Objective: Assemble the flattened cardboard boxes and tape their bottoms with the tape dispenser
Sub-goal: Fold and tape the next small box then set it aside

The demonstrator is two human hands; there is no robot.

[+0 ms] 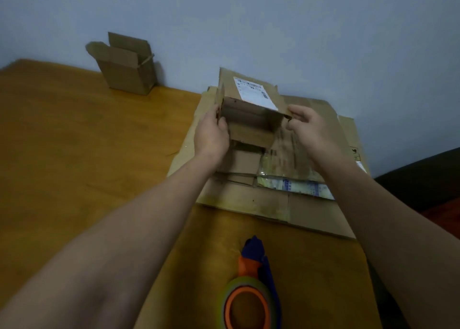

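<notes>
Entry: both hands raised over the cardboard pile.

- Left hand (214, 132) grips the left wall of the small box (251, 119). The thumb lies on the near face; the other fingers wrap behind the side flap and are mostly hidden.
- Right hand (308, 127) pinches the box's near right corner. Thumb and forefinger are closed on the cardboard edge, and the remaining fingers are curled just above it.
- The small box sits between the two sets of fingertips, held off the pile and partly opened out, with its open end turned toward the person. A white shipping label (254, 93) is on the panel just beyond the fingertips (print too blurred to read).
- The flattened cardboard stack (249, 204) lies directly beneath both hands, flat on the wooden table (74, 142). A piece with a pale printed strip shows under the right wrist.
- The tape dispenser (251, 264), blue and orange, rests on the table well apart from the fingers. It is on the person's side of the stack, between the two forearms, with its roll end nearest the person.
- An assembled box (124, 72) stands upright with its top flaps open, far to the left of the left fingers and beyond them. It is by the wall (298, 30); whether it touches the wall cannot be told.
- A dark shape (423, 179) sits to the right of the right forearm; what it is cannot be told.
</notes>
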